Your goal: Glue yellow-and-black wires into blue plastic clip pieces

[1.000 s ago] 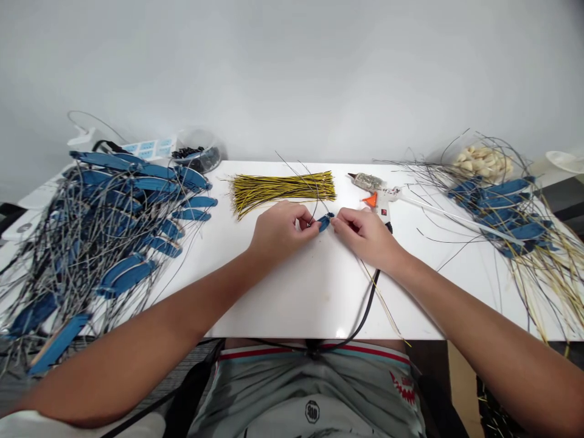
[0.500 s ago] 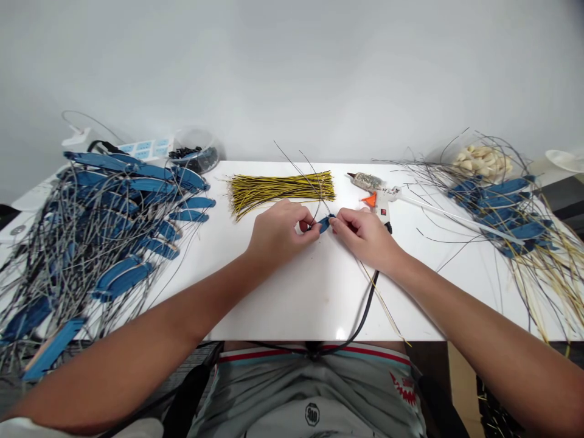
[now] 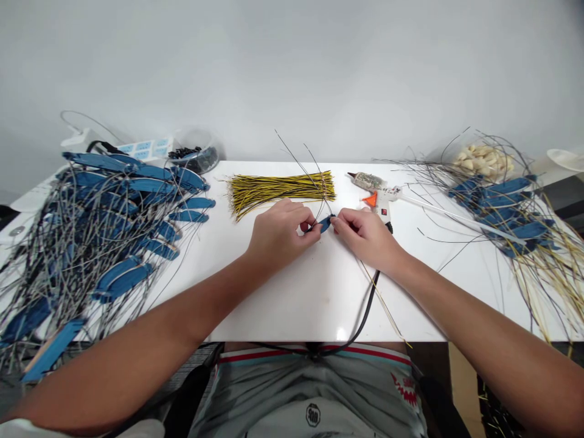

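Observation:
Between my two hands is a small blue strip-like piece (image 3: 325, 224) with thin dark wires (image 3: 298, 162) rising from it. My left hand (image 3: 283, 230) pinches its left end, thumb and forefinger pressed together. At the right end, my right hand (image 3: 364, 234) is closed on it in a pinch as well. A pair of thin yellowish wires (image 3: 381, 298) trails down from under my right hand. Just beyond my hands lies a bundle of yellow and black wires (image 3: 280, 191). The held piece is partly covered by my fingers.
A hot glue gun (image 3: 371, 184) with a white glue stick (image 3: 460, 216) lies right of the bundle. Blue pieces with tangled wires (image 3: 123, 280) cover the left; more blue pieces (image 3: 506, 194) lie right. Behind stand a power strip (image 3: 143, 148) and a tub of black parts (image 3: 196, 155).
The upright dark wire ends have shifted slightly and stand a little higher. Both hands keep their pinch on the blue piece in nearly the same place.

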`<state>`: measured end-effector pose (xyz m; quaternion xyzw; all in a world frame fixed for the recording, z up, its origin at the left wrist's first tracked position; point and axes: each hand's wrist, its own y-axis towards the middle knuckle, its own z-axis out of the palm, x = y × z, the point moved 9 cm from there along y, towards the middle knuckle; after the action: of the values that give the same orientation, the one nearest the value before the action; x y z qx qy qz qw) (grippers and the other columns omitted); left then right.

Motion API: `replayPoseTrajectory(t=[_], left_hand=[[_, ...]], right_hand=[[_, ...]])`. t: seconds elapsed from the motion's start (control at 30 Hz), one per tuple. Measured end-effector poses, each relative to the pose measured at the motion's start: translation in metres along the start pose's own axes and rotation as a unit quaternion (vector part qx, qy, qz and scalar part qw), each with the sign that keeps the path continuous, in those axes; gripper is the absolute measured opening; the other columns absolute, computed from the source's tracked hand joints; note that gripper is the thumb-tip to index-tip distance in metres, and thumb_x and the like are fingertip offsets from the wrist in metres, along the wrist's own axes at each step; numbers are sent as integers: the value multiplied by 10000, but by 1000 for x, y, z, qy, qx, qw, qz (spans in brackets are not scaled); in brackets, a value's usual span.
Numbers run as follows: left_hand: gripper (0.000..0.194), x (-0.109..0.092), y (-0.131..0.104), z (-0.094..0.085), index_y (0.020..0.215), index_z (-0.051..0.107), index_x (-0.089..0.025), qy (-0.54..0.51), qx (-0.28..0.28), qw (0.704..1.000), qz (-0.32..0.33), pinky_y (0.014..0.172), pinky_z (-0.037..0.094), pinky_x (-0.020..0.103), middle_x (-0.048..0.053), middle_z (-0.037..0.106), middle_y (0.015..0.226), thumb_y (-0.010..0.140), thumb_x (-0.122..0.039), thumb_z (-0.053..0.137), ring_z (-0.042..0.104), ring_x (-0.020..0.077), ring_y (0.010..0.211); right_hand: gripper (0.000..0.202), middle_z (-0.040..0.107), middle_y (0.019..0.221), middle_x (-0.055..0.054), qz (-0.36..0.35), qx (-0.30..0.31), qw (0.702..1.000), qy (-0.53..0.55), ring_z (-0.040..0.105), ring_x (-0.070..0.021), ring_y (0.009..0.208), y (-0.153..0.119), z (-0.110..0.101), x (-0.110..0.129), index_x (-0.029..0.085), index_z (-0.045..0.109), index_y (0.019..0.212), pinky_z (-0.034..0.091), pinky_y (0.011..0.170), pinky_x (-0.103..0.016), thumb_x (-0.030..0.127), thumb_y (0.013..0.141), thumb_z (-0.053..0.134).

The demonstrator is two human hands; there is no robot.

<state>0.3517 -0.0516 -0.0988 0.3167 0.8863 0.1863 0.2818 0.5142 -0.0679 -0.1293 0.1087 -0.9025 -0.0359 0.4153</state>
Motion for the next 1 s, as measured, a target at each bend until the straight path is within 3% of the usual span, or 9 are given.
replayPoseTrajectory(t=[0.43,0.63,0.83,1.0], left_hand=[[236,-7,-1,1,748,657,-223,27,5,999,35,697,413,329,-9,732,758,968,-309,664,640,180,823],[114,-4,-4,1,883,733,-244,31,0,999,20,647,382,319,-28,759,801,957,-323,697,656,153,752],[91,-3,-2,8,846,701,-237,26,26,999,21,655,385,328,-20,780,838,933,-266,699,663,188,862],[108,-5,-1,10,825,662,-230,24,36,999,28,669,388,340,-23,761,839,924,-252,697,634,191,867]], right_hand=[[445,405,606,31,1,3,1000,9,343,-150,589,0,2,-5,229,388,673,283,607,-330,400,1053,543],[444,367,599,39,6,2,1000,-3,327,-149,589,0,1,-2,231,371,671,281,621,-330,395,1045,545],[454,372,559,60,-15,-15,997,-77,279,-139,581,0,1,3,221,316,663,354,816,-382,343,1037,542],[415,461,561,64,-45,-10,990,-131,288,-125,552,0,7,9,214,352,672,320,921,-427,297,1038,530]])
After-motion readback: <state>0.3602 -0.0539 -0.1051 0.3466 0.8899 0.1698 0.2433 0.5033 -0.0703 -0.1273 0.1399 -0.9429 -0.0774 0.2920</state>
